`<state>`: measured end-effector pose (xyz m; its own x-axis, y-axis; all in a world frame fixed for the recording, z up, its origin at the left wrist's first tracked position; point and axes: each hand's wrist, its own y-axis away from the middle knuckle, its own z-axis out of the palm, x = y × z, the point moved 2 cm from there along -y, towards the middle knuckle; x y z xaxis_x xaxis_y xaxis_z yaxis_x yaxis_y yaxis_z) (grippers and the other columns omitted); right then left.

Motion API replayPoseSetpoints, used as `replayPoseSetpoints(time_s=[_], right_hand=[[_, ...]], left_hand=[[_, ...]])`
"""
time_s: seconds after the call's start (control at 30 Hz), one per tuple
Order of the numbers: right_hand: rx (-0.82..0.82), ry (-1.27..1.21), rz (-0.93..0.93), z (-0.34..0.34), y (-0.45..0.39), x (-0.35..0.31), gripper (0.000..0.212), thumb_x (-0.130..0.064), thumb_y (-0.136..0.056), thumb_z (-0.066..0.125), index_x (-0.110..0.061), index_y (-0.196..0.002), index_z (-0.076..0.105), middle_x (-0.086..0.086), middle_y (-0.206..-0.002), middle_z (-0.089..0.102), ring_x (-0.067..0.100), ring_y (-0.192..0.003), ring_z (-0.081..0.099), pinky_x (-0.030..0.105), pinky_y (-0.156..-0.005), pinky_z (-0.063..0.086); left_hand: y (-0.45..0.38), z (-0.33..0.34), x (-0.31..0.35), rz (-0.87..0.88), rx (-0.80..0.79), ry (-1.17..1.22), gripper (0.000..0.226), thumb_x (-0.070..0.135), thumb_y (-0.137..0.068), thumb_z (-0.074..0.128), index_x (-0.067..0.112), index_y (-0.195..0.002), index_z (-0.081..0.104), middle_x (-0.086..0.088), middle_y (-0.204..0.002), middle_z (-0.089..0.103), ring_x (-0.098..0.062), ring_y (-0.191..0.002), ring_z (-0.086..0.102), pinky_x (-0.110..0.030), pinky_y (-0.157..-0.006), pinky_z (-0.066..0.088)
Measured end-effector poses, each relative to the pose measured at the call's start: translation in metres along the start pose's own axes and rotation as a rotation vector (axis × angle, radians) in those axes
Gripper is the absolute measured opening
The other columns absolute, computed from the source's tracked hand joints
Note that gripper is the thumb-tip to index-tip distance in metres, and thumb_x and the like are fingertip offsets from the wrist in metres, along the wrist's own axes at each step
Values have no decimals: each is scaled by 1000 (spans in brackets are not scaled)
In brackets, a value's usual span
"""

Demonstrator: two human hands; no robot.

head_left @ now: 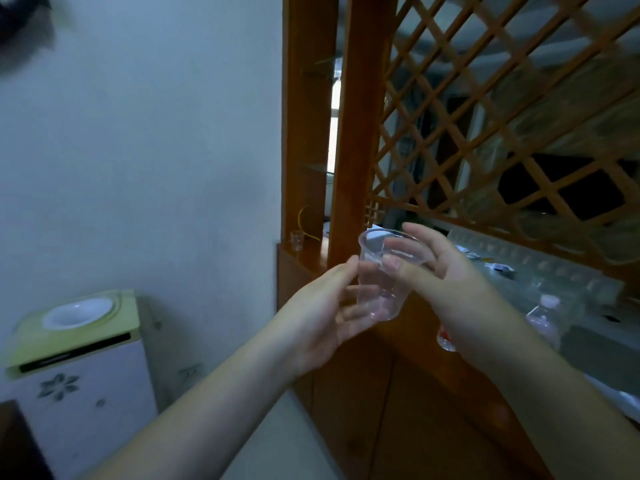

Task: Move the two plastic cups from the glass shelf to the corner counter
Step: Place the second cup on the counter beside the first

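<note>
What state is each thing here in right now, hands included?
Clear plastic cup: upright, empty, held in the air between both hands.
Left hand: fingers around the cup's lower side.
Right hand: pinching the rim.
Small clear cup: standing upright on the wooden corner ledge.
Bottle: capped.

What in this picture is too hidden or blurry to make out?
Head view only:
- Clear cup: one cup or two nested, unclear through transparent plastic.
- Left hand fingers: partly behind the cup.
- Small cup by the wooden post: too small for detail.
- Bottle: blurred, partly behind the right hand.
</note>
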<state>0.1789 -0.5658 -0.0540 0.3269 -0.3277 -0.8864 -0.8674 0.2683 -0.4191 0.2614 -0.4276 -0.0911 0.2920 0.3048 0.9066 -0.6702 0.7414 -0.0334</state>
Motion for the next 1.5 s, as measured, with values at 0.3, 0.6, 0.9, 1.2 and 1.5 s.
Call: replayPoseSetpoints(time_s=[0.3,0.6,0.9,1.2,1.5], right_hand=[[-143,-34,7,34,-18,36,82,-63,-62,73,-38,-134,43,-28,-121,60,-8,-108,57,16,-76,48],[-146,-168,42,0,-50,92,78,-51,-67,75,-31,-135,43,-21,-122,62,-5,-110,57,9,-74,48],[-238,-226,84,-24,-98,143,72,-55,-66,73,-41,-129,42,-21,-126,59,-6,-113,55,15,-80,49],[-353,-265,111,26,-151,167,66,-60,-62,76,-54,-120,45,-28,-119,58,-9,-110,54,15,-78,49],[-368,-213,130,141,-208,178,69,-56,-67,72,-46,-131,45,-18,-125,54,-1,-113,52,20,-83,44]], left_hand=[[3,-44,-9,-62,66,41,40,48,-84,72,16,-107,76,-26,-128,57,-32,-100,71,-37,-75,59],[-52,-33,-36,-112,150,41,32,45,-82,74,20,-100,78,-25,-122,63,-30,-95,73,-36,-72,60],[-113,-34,-56,-124,315,55,25,34,-91,67,13,-97,79,-20,-101,67,-28,-87,69,-39,-75,62],[-137,-96,-43,-66,411,59,61,35,-51,88,11,-106,75,-13,-86,74,-25,-81,72,-37,-70,61],[-134,-221,-4,-24,450,74,40,38,-50,86,17,-84,81,-11,-77,73,-24,-75,71,-37,-70,61]])
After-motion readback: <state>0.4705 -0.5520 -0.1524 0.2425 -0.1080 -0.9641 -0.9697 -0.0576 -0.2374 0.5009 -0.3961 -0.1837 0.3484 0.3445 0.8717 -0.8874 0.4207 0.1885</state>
